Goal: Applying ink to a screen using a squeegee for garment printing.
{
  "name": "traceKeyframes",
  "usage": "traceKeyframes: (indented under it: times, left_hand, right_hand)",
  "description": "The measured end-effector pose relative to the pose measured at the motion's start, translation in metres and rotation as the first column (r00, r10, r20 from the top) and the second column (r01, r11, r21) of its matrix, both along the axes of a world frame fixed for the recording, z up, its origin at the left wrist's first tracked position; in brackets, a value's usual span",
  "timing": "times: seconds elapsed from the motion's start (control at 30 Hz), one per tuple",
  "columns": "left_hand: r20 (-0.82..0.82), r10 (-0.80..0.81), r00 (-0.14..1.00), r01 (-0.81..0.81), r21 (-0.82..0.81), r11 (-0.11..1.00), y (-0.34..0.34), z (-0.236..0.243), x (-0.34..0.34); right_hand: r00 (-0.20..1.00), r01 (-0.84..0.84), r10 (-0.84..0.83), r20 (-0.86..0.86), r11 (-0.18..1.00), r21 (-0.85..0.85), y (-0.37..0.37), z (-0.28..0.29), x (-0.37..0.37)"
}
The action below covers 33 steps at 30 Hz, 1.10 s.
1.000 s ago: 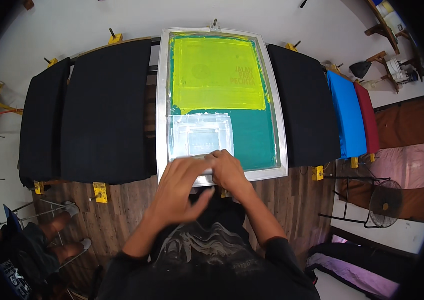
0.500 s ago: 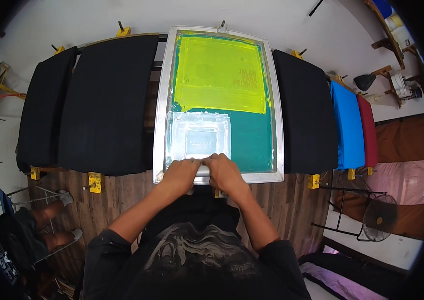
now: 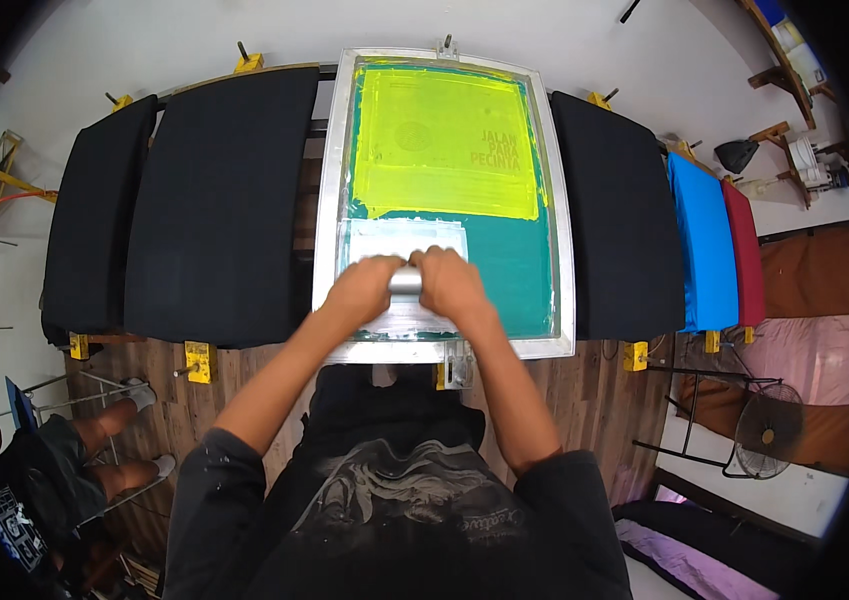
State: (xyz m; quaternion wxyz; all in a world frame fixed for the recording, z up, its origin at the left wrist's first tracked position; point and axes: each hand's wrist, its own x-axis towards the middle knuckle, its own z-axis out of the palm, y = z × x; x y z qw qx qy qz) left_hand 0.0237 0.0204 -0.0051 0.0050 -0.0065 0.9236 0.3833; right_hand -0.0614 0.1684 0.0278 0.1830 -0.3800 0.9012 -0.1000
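A screen-printing frame [image 3: 562, 250] with a silver metal rim lies in front of me. Its teal mesh [image 3: 507, 275] carries a large yellow-green ink area [image 3: 444, 120] on the far half and a white ink patch [image 3: 412, 236] at the near left. Over that patch, my left hand [image 3: 364, 290] and my right hand [image 3: 451, 285] are closed side by side around the silver handle of a squeegee [image 3: 405, 281]. The handle shows between my fists. My hands and forearms hide part of the white patch and the squeegee's lower edge.
Black cloth-covered boards [image 3: 219, 210] flank the frame, with blue [image 3: 701, 245] and dark red [image 3: 741, 250] ones farther right. Yellow clamps [image 3: 200, 362] stick out along the near side. A standing fan [image 3: 767, 430] is at the right; another person's legs [image 3: 114, 450] show at lower left.
Both hands have pushed the squeegee away from me, from the frame's near edge onto the white patch. The camera view has shifted slightly.
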Motion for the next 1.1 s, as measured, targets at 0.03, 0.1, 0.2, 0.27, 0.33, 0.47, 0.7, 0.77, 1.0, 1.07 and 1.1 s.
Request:
traceKeyframes:
  times: [0.03, 0.1, 0.2, 0.27, 0.33, 0.47, 0.7, 0.77, 1.0, 1.07, 1.1]
  left_hand:
    - [-0.156, -0.003, 0.988, -0.002, -0.036, 0.999, 0.010, 0.001, 0.015]
    - [-0.263, 0.017, 0.965, -0.092, -0.277, 0.956, 0.032, -0.010, 0.034]
    - [-0.160, 0.045, 0.986, -0.079, -0.215, 0.973, 0.026, -0.017, 0.026]
    - [0.208, 0.042, 0.977, 0.000, -0.196, 0.981, -0.002, 0.006, -0.020]
    - [0.379, -0.137, 0.915, 0.193, -0.114, 0.974, -0.041, 0.013, -0.079]
    - [0.465, -0.150, 0.873, 0.243, -0.147, 0.959, -0.046, 0.018, -0.102]
    - [-0.341, 0.000, 0.940, -0.092, -0.255, 0.963, 0.025, -0.025, 0.036]
    - [-0.224, 0.006, 0.974, -0.043, -0.160, 0.986, 0.015, -0.010, 0.025]
    - [0.218, -0.035, 0.975, 0.084, -0.217, 0.973, -0.014, 0.026, -0.039]
    - [0.182, 0.005, 0.983, 0.036, -0.219, 0.975, -0.006, 0.023, -0.029]
    - [0.148, 0.047, 0.988, -0.014, -0.217, 0.976, 0.000, 0.021, -0.021]
  right_hand:
    - [0.999, 0.030, -0.032, -0.043, 0.999, -0.044, 0.008, -0.004, 0.018]
    - [0.967, 0.033, -0.087, -0.240, 0.974, -0.223, 0.026, -0.037, 0.048]
    - [0.983, 0.072, -0.108, -0.146, 0.970, -0.234, 0.016, -0.034, 0.040]
    - [0.999, -0.038, 0.037, -0.025, 0.999, -0.036, -0.004, -0.010, -0.011]
    - [0.968, -0.173, 0.157, 0.194, 0.982, 0.072, -0.034, 0.001, -0.072]
    - [0.934, -0.165, 0.030, 0.356, 0.921, 0.353, -0.050, 0.008, -0.097]
    - [0.963, 0.021, -0.081, -0.257, 0.973, -0.229, 0.021, -0.040, 0.052]
    - [0.981, -0.005, -0.037, -0.188, 0.976, -0.220, 0.016, -0.024, 0.041]
    - [0.991, -0.068, 0.075, 0.110, 0.995, -0.067, -0.013, 0.005, -0.038]
    - [0.995, -0.063, 0.069, 0.065, 0.994, -0.093, -0.009, -0.003, -0.032]
    - [0.998, -0.060, 0.061, 0.011, 0.992, -0.112, -0.006, -0.011, -0.023]
